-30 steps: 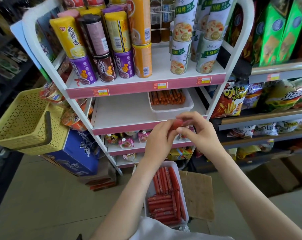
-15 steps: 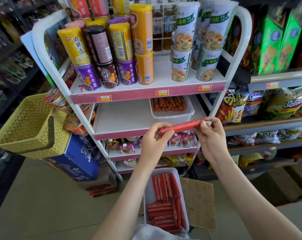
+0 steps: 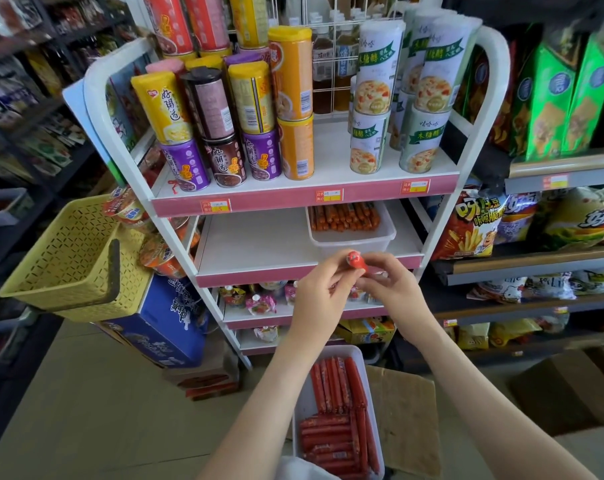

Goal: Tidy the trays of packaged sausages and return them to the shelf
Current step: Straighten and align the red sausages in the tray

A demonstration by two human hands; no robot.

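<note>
The left hand [image 3: 319, 294] and right hand [image 3: 395, 292] are pinching one sausage [image 3: 355, 260] in their fingers [image 3: 333, 271], mid-tidying, and it is probably needing lining up in the lower tray [image 3: 331, 351]

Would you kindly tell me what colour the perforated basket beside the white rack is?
Yellow; the perforated basket shows best in the head view.
</note>
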